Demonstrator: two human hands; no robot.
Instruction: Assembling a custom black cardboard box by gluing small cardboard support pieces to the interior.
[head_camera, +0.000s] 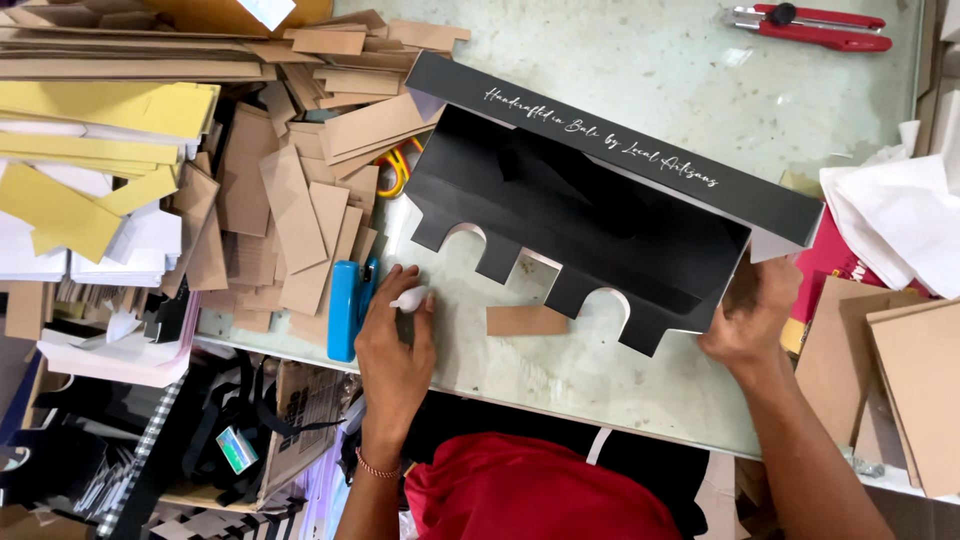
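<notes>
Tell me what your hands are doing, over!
Left hand shut on small white bottle, beside blue stapler. Right hand grips black cardboard box at its corner. Brown cardboard strip lies between the hands.

We see a black cardboard box (590, 215), partly folded, lying at a slant across the glass table, its open side facing us. Its near edge has two arched cutouts, and one long panel carries white script. A small white glue bottle (408, 298) lies just beside its near left corner.
</notes>
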